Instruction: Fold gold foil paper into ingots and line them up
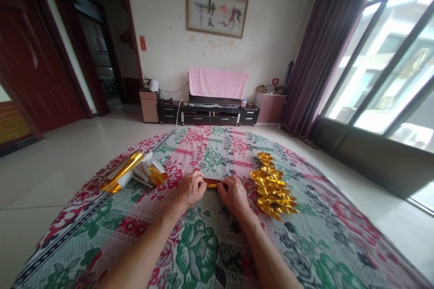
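Note:
A folded strip of gold foil paper lies flat between my two hands on the flowered cloth. My left hand pinches its left end, the fingers curled over it. At the other end my right hand is closed on the strip with thumb and fingers. To the right, several folded gold foil pieces with pointed ends stand in a row. Off to the left lies a stack of gold foil sheets, loosely rolled, with more pale and gold paper beside it.
The round table's patterned cloth spreads under everything. Beyond it, against the wall, stands a low black cabinet with a pink towel draped over a screen. A purple curtain and large windows are on the right, a red door on the left.

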Demonstrator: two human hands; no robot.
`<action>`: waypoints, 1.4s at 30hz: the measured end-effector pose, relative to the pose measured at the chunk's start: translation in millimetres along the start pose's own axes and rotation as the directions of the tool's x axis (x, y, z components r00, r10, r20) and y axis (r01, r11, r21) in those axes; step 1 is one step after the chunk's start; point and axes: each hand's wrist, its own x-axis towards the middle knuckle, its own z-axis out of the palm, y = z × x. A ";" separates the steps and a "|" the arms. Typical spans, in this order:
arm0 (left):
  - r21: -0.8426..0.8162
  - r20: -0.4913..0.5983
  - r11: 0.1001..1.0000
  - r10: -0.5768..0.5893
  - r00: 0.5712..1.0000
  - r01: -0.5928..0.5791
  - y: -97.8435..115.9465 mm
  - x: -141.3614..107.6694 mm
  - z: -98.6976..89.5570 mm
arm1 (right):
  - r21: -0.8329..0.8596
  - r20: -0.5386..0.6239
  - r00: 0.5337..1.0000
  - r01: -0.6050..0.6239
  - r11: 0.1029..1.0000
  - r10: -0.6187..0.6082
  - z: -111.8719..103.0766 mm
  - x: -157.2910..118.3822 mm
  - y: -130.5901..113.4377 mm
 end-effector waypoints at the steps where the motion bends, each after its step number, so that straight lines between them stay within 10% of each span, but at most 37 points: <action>1: 0.009 -0.010 1.000 -0.003 1.000 0.003 0.2 0.2 1.2 | -0.004 0.001 1.000 -0.018 1.000 0.018 0.0 0.4 -0.3; 42: -0.009 -0.035 0.987 -0.159 0.987 0.159 1.5 1.1 9.0 | -0.054 -0.012 0.999 -0.048 0.997 0.047 7.6 -1.4 3.2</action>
